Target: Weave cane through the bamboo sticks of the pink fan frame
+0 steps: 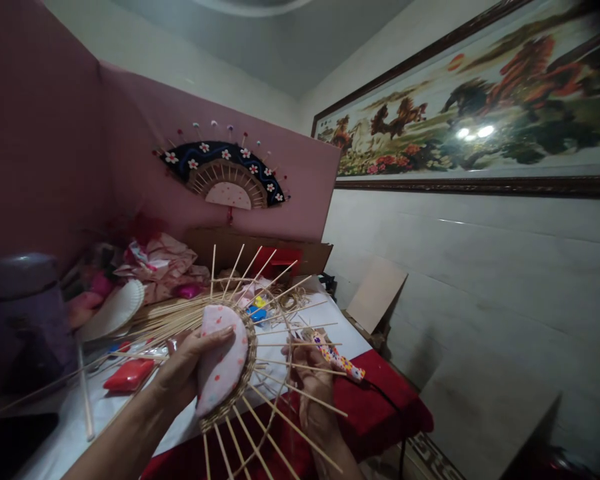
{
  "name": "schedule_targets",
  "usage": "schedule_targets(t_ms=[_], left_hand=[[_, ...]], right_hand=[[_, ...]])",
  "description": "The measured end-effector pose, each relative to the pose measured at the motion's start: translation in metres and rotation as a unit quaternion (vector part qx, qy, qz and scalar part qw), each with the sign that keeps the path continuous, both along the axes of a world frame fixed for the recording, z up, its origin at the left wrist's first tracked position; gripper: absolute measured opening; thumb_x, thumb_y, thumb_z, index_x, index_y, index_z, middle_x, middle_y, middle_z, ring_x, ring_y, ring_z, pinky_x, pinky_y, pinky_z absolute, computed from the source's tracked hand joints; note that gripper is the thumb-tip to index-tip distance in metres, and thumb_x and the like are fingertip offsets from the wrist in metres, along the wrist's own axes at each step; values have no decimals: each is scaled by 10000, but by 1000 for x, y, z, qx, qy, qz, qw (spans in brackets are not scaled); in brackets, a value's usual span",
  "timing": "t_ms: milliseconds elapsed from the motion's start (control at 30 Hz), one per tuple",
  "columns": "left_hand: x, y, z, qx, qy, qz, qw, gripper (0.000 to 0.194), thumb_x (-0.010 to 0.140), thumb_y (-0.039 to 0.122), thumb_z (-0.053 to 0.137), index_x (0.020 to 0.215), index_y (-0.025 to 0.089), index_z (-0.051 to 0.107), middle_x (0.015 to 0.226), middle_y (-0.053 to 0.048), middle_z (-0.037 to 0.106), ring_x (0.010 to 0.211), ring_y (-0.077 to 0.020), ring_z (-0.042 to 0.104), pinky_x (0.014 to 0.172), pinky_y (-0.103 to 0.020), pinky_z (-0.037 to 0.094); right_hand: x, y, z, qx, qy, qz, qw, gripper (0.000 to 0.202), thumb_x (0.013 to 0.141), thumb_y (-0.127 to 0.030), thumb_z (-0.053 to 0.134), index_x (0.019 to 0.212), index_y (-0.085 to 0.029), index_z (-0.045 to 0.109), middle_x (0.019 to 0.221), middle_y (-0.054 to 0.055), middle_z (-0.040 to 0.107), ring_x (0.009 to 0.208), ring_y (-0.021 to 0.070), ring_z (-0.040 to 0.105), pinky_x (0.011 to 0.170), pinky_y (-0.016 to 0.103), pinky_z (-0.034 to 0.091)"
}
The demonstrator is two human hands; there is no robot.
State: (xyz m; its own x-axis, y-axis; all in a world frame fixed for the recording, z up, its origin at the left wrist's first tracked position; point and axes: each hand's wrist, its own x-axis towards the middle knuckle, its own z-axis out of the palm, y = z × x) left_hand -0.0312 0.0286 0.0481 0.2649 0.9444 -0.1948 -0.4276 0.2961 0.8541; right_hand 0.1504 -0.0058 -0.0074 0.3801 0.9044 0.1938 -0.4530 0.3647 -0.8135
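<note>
The left hand point(193, 357) pinches the spotted pad point(225, 367). I can't tell the right hand's point(314, 381) grip. Hard pulls could snap sticks point(275, 345).

Nothing legible; the small dark marks point(325, 124) at the left end of the horse picture point(460, 110) are too small to read

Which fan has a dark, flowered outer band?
The dark arched fan on the pink panel; the pale wooden stick fan in the left hand has exposed sticks.
</note>
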Motion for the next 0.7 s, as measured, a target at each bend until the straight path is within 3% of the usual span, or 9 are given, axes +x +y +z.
schedule_targets(t_ms=[67,300,500,700], left_hand=[[-1,1,-3,14,0,8,1000,148,644,212,748,705,123,646,603,-51,708,490,-160,637,470,-231,519],[-2,-1,-5,15,-7,61,998,153,658,165,726,769,138,624,611,-35,705,484,-163,641,459,-240,527],[-10,0,-8,-38,-6,106,994,73,702,127,654,773,129,638,585,-56,703,447,-176,633,428,-265,535],[-14,3,-11,-45,-25,132,990,114,685,94,652,796,118,645,606,-63,712,476,-193,650,455,-297,562]], right_hand=[[-1,-4,-3,-10,0,23,1000,242,671,-384,752,778,-178,687,771,32,685,521,87,519,434,182,380],[2,-15,-2,-22,35,177,983,265,691,-349,747,870,-161,695,833,74,719,682,145,643,656,248,498],[2,-21,3,-38,66,266,961,265,761,-369,683,902,-145,680,807,82,714,690,140,653,663,239,498],[5,-21,0,-7,33,311,950,246,751,-303,703,942,-149,676,800,61,669,572,91,563,519,190,430]])
